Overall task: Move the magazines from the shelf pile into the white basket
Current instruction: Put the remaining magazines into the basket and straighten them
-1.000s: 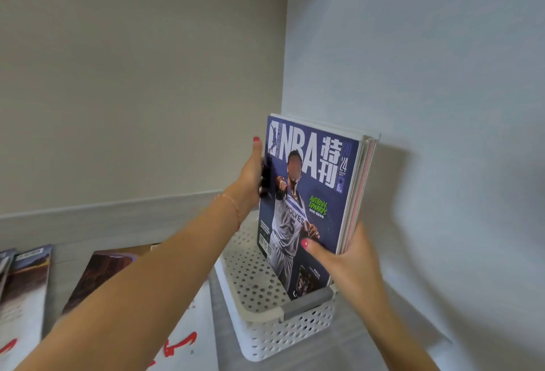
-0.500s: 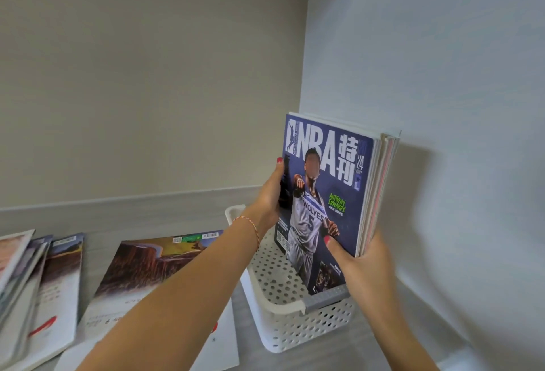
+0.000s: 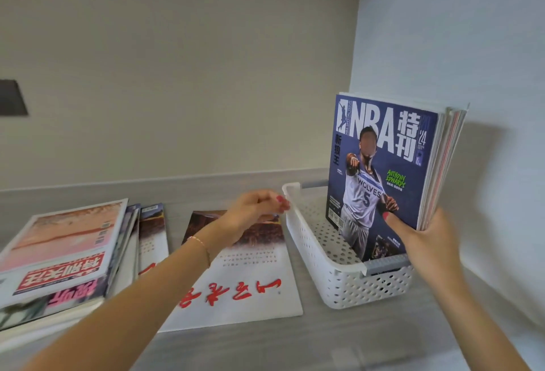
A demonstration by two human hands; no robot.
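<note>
A: Hands? Your right hand [image 3: 424, 241] clamps the upright magazines [image 3: 380, 170] inside the white basket [image 3: 339, 279]; your left hand [image 3: 253, 208] hovers loosely curled, empty, left of the basket.

B: Remaining pile [image 3: 62, 249], further left of the basket: glossy, floppy, probably slippery. Pinch near the spine.

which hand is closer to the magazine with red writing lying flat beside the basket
Left. The left hand hovers over the top edge of that flat magazine; the right hand is across the white basket, holding the upright magazines.
</note>
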